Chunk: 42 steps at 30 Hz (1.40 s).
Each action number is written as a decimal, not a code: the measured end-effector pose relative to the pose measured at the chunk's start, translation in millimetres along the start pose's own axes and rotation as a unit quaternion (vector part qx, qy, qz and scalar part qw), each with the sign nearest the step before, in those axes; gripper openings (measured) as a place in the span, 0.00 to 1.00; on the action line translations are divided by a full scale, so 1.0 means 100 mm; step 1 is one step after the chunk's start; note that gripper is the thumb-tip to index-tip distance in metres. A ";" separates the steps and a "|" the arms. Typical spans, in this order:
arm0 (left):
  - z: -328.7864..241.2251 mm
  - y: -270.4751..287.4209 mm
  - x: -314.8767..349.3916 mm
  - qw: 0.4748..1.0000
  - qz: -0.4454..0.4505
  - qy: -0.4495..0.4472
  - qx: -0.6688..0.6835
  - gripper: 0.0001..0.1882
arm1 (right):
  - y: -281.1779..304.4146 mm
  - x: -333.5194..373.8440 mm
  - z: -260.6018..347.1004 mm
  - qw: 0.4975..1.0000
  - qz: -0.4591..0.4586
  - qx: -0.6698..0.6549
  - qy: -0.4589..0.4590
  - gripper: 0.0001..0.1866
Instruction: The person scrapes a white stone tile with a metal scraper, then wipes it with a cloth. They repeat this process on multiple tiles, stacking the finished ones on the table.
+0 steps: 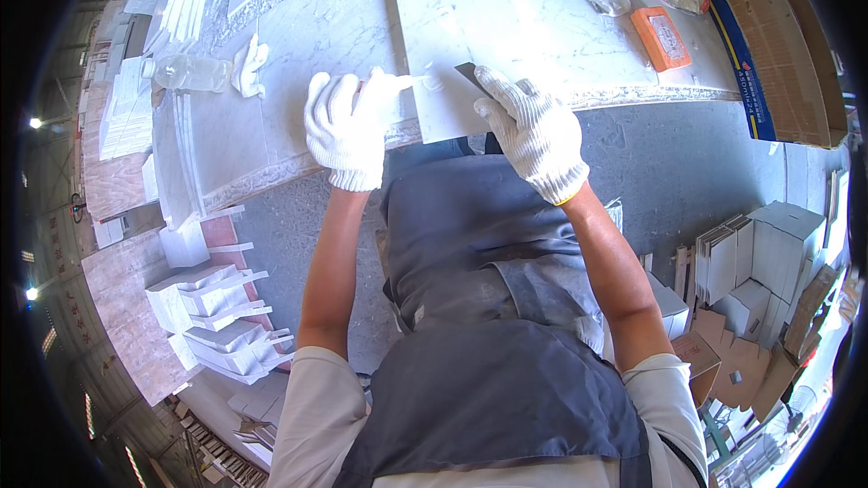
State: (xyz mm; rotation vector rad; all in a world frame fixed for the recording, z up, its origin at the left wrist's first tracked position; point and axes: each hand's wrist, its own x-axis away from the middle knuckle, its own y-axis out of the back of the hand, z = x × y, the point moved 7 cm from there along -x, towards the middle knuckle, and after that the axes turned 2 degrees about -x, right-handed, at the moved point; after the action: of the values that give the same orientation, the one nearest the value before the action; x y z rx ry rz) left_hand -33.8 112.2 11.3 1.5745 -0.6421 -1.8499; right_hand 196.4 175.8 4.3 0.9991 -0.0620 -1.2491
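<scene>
Just off my left hand (348,131) lies the pale, grey-veined panel (479,18), on the bench (312,32), its near left corner poking out past the bench's front edge. My right hand (540,136) sits over the panel's near end, fingers and thumb closed on a dark, flat piece (466,71) whose free end points up and left, toward the panel's long left side. My left fingers are curled, palm down, beside that side; a slim white shape (398,82) runs from their tips to the panel, with a trace of red at the fingers. (White on white, badly glared: whether I grip that shape or only touch it, I cannot tell.) Both gloves are white knit. Most of the dark piece is hidden under my right fingers, so its full outline is unclear. The panel's far end is cut off by the upper edge of view, and its right side dissolves in bright light. Farther left on the bench, a clear bottle (192,73) lies on its side, near a crumpled white thing (250,67) hard to identify. Off to the right sits an orange box (661,39); beyond it, a big carton (782,45) bends along the rim.
</scene>
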 end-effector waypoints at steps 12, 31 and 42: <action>0.05 -0.07 0.10 0.998 -0.010 0.067 0.002 0.21 | 0.00 -0.01 0.01 1.000 0.001 0.009 0.015 0.20; 1.01 -1.06 -0.12 0.867 0.065 0.411 0.275 0.22 | 0.05 -0.05 0.02 0.997 0.056 -0.048 -0.010 0.22; 1.01 -1.12 -0.04 0.890 0.033 0.388 0.235 0.30 | 0.00 0.21 -0.13 0.940 0.077 -0.289 -0.167 0.29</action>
State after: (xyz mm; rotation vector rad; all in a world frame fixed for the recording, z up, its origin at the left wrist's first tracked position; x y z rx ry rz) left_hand -149.3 189.9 -48.2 2.3586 -0.7624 -0.8829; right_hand 211.9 166.3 -13.2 0.2646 -0.0320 -1.1805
